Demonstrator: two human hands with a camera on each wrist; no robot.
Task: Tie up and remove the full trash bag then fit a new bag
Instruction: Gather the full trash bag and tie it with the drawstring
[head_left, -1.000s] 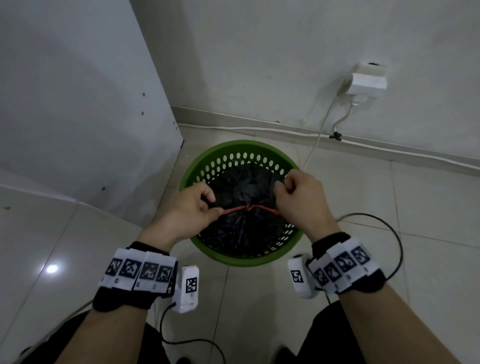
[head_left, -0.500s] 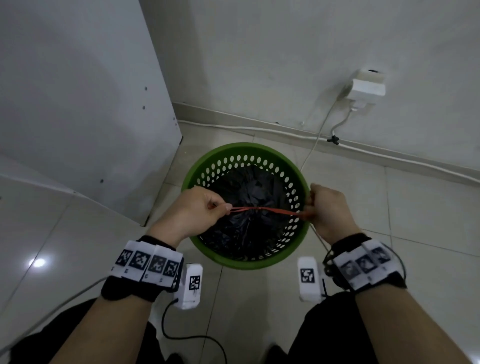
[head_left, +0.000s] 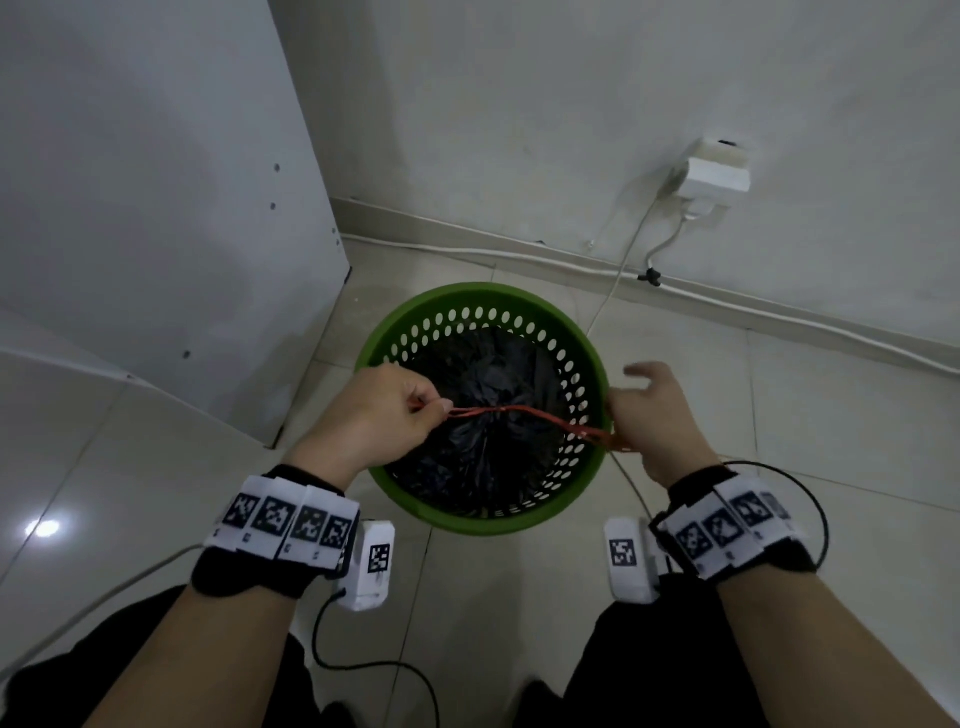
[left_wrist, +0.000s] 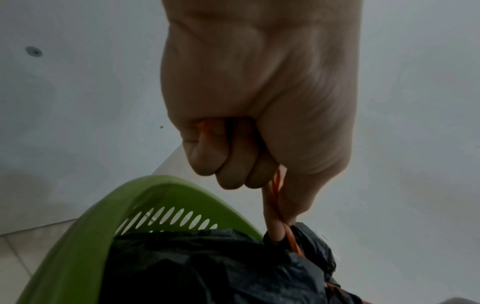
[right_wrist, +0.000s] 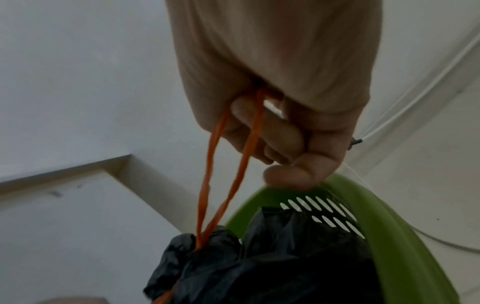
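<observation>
Head view: both grips, left hand (head_left: 382, 410) and right hand (head_left: 657, 415), are pinching the drawstring (head_left: 511, 411); overpulling is risking snapping it.

The trash bag (head_left: 488, 415) sits in the basket (head_left: 524, 519) on the floor (head_left: 779, 415), left hand (head_left: 374, 415) left, right hand (head_left: 654, 421) right.

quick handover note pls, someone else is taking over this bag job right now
Left hand: grips one end of the red drawstring.
Right hand: the other end loops over its curled fingers; in the head view some fingers look spread.
Black bag: sits in the green bin on the floor, mouth gathered, string pulled taut across it.
Done: mouth cinched shut.
Left: knot the string, lift the bag out, fit a new bag. No new bag is in view.
</observation>
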